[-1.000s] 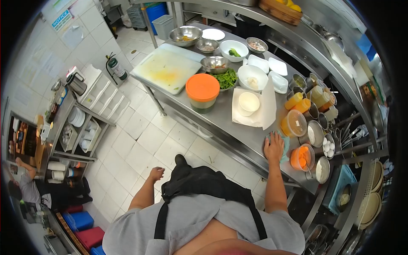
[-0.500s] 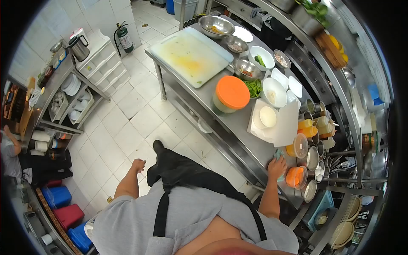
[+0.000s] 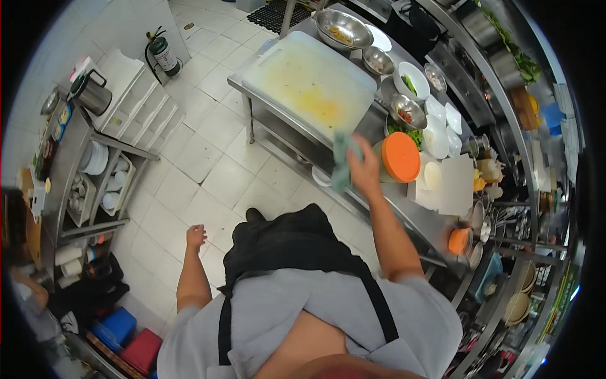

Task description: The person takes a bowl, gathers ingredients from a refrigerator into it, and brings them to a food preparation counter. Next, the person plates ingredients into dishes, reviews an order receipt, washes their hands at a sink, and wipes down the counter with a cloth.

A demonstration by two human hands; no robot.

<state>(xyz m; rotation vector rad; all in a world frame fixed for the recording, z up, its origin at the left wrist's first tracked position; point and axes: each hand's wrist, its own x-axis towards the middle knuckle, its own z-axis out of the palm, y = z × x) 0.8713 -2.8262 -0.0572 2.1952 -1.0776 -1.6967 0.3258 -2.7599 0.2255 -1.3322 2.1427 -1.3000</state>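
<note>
My right hand (image 3: 364, 167) grips a green-grey cloth (image 3: 343, 161), which hangs from my fingers over the near edge of the steel table (image 3: 394, 211). Just right of that hand stands a clear tub with an orange lid (image 3: 401, 156). Beyond the cloth lies a large white cutting board (image 3: 309, 79), stained yellow and dotted with green bits. My left hand (image 3: 197, 235) hangs away from the table over the tiled floor, its fingers loosely curled with nothing visible in them.
Metal bowls (image 3: 344, 30) and white bowls (image 3: 435, 136) with food line the table's far side. An open white box (image 3: 451, 186) stands to the right. Left are a drawer unit (image 3: 136, 104), a fire extinguisher (image 3: 165, 55) and another person (image 3: 35, 300) near a shelf.
My right hand has carried the cloth from the table's right end, by the tubs, to the near corner of the cutting board. My view has shifted; my left hand still hangs low.
</note>
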